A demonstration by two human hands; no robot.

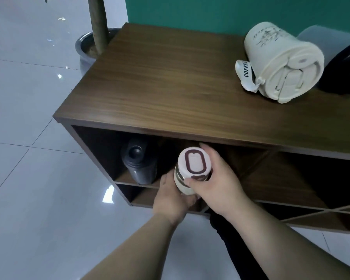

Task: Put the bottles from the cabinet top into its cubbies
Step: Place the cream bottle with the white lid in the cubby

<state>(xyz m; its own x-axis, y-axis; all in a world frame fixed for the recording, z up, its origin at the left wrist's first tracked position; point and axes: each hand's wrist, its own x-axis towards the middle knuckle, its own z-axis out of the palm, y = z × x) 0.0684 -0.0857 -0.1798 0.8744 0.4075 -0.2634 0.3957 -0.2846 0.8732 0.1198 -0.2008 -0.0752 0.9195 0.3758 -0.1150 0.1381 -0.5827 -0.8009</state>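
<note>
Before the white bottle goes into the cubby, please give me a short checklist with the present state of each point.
1. Both hands hold the white bottle: left hand low, right hand at the lid. Ok.
2. Lid closed: looks shut. Ok.
3. Room beside the dark bottle in the upper left cubby: cannot tell.
4. Bottle upright: ok.
5. Cabinet top emptied: not ok, the cream bottle remains.

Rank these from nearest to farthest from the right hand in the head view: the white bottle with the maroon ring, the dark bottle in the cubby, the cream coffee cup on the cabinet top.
1. White bottle: held in the right hand.
2. Dark bottle: to its left, standing in the upper left cubby.
3. Cream coffee cup: up on the cabinet top, toward the far right.
</note>
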